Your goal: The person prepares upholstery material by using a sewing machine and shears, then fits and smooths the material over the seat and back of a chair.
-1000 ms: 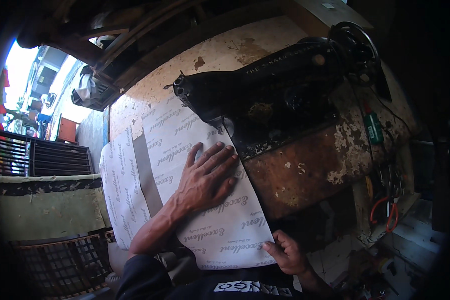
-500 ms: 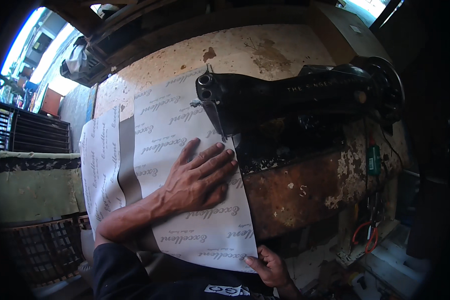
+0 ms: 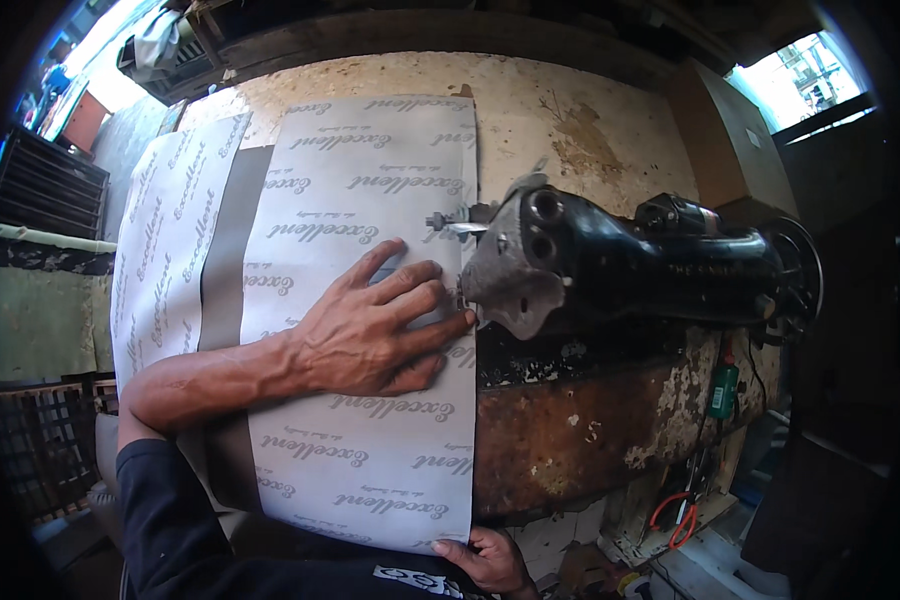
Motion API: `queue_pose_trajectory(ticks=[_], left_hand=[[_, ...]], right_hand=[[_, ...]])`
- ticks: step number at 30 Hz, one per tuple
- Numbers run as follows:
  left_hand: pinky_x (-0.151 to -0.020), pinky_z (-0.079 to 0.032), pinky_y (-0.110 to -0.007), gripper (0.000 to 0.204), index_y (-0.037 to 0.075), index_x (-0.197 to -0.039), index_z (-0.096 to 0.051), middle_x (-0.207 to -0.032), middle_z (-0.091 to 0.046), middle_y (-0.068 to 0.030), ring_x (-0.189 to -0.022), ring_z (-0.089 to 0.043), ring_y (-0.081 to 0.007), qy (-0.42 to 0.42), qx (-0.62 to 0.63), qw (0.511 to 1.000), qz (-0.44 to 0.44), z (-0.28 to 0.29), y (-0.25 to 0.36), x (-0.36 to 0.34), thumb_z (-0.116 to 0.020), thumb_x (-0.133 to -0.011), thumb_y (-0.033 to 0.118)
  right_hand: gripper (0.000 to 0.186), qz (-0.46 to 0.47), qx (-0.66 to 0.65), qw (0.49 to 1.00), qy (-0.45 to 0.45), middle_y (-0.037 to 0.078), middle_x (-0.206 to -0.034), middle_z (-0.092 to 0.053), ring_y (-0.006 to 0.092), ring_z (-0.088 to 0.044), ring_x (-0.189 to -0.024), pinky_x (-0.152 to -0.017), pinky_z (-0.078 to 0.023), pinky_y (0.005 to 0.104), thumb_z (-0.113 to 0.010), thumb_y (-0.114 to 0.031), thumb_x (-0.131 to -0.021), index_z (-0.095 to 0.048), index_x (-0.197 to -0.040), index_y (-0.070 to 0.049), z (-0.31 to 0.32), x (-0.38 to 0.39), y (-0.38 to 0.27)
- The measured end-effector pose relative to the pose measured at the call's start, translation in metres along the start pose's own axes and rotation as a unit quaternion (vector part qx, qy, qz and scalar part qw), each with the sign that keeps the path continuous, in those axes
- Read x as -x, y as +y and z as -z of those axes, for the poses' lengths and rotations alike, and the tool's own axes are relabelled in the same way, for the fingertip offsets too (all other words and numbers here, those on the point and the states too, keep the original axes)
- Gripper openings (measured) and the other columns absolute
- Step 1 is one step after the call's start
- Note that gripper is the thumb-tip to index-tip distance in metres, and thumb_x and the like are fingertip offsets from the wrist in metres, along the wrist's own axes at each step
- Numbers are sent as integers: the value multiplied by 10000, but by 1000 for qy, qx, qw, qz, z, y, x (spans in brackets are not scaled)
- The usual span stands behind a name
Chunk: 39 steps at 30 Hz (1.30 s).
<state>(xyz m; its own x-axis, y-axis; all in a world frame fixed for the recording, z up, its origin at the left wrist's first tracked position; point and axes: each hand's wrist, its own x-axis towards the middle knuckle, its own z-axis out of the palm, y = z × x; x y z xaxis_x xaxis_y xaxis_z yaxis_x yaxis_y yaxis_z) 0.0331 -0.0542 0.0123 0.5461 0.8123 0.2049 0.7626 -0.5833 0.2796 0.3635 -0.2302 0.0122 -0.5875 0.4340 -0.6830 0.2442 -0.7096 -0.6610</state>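
A broad white sheet (image 3: 360, 230), printed all over with grey lettering, lies beside and under the head of a black sewing machine (image 3: 640, 245). My left hand (image 3: 375, 330) rests on it palm down with fingers spread, fingertips close to the machine's presser area. The worn metal faceplate (image 3: 518, 270) hides the needle. Down at the sheet's near right corner, my right hand (image 3: 490, 562) pinches the edge between thumb and fingers. A second printed piece (image 3: 165, 240) lies to the left, past a grey strip (image 3: 228, 270).
The worn tabletop (image 3: 370, 75) shows stains and peeled patches. On the right stand a cardboard box (image 3: 730, 140) and a green bottle (image 3: 723, 388). Below the bottle hang orange-handled scissors (image 3: 675, 522). A slatted crate (image 3: 45, 450) is at the lower left.
The view has shifted, so the machine appears lower and its faceplate shows more. The sheet's right edge now looks straighter along the machine. Both hands keep their holds.
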Motion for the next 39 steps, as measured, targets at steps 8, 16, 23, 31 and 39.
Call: queue_pose_trajectory(ticks=[8,16,23,31,39], left_hand=[[-1023,-456,-486,316,189,-1167,-767,-968,-542,-34,-1035,-561,-210,86,-3,994,-62,-9,-5,-8,-732,-884,327],[-977,-497,-472,312,143,-1118,-785,-979,-623,-48,-1006,-616,-229,93,-67,992,-58,0,20,-4,-788,-814,212],[-1047,-483,-514,420,128,-1218,-760,-1288,-678,-143,-1214,-636,-338,8,13,1000,-8,1,88,16,-723,-800,104],[-1131,-419,-545,491,106,-1270,-737,-1353,-656,-177,-1319,-587,-377,7,23,999,37,-9,105,24,-690,-782,82],[-1136,-420,-547,461,107,-1230,-755,-1352,-661,-174,-1320,-591,-373,8,6,999,46,-13,107,24,-694,-774,88]], right_hand=[[226,-8,6,999,53,93,-1141,-764,144,-668,-1096,-1010,-484,293,-726,-71,-969,-753,-1169,28,6,4,-27],[280,111,-13,993,42,53,-1014,-783,66,-667,-933,-830,-523,237,-715,-236,-1008,-759,-1162,-6,9,-15,-10],[285,232,-62,971,17,42,-1006,-779,72,-664,-950,-830,-523,244,-686,-233,-1027,-743,-1192,-7,1,-32,5],[250,266,40,960,73,105,-933,-793,125,-743,-850,-760,-565,281,-689,-221,-1010,-765,-1130,-15,-3,-30,0],[237,248,121,956,96,150,-882,-779,185,-773,-795,-691,-581,305,-702,-223,-995,-767,-1093,-17,-1,-21,-1]])
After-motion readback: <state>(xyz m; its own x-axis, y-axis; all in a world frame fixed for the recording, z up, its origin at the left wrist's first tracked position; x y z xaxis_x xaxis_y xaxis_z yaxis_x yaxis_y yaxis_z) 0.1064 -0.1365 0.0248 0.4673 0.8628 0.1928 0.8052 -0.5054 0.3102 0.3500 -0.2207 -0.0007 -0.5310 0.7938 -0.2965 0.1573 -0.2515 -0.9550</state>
